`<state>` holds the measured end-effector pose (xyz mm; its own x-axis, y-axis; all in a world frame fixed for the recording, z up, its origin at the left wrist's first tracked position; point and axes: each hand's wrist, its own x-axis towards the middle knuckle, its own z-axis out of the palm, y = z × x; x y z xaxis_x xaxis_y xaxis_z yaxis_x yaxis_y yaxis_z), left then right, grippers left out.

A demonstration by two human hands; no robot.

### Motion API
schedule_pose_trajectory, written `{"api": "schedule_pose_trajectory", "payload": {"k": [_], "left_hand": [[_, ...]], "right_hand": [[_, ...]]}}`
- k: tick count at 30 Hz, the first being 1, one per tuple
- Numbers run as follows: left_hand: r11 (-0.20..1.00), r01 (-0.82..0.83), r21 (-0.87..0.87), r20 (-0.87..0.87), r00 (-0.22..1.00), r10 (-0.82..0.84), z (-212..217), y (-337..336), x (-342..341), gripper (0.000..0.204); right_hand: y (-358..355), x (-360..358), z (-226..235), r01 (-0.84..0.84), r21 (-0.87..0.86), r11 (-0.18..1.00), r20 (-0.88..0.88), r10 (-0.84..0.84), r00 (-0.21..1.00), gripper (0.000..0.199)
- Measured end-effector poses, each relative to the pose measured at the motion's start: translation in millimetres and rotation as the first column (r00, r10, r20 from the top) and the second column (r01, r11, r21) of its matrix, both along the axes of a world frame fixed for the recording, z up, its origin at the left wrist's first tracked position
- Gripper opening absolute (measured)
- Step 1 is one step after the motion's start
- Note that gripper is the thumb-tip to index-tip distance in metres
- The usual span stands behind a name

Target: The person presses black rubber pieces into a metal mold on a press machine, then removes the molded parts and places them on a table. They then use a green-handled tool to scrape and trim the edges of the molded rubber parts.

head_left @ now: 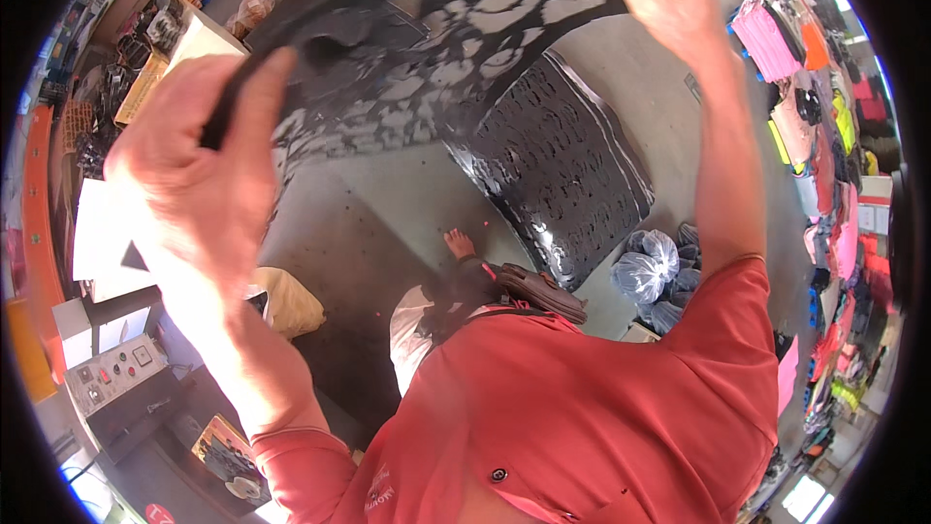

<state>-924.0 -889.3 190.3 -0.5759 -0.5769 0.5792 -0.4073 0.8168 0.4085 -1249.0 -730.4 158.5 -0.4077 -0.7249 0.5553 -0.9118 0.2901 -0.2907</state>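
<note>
Both my hands hold up a black sheet (388, 97) full of cut-out holes, stretched in front of me and partly blurred. My left hand (208, 151) is closed on its left edge, thumb on the near side. Higher up and to the right, my right hand (669, 0) pinches the sheet's right end. Below it, a black mat (567, 170) with rows of curved cuts lies on the grey floor, its upper left part hidden behind the held sheet.
At left stand a machine's grey control panel (116, 374) with buttons and an orange upright (39, 223). A cream sack (291, 303) is on the floor nearby. Clear plastic bags (648, 267) with dark contents sit at right. Stacks of colourful material (766, 39) line the right side.
</note>
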Motion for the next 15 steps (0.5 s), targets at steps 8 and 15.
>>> {"api": "schedule_pose_trajectory", "payload": {"k": [8, 15], "left_hand": [[0.801, 0.598, -0.030, 0.155, 0.794, -0.588, -130, 126, -84, 0.013], [0.258, 0.753, 0.605, 0.123, 0.231, -0.965, -216, 204, -82, 0.014]], "right_hand": [[212, -92, -82, 0.163, 0.298, 0.940, -0.263, -0.083, 0.961, 0.022], [461, -64, -339, 0.356, 0.738, 0.573, 0.163, -0.663, 0.730, 0.021]]}}
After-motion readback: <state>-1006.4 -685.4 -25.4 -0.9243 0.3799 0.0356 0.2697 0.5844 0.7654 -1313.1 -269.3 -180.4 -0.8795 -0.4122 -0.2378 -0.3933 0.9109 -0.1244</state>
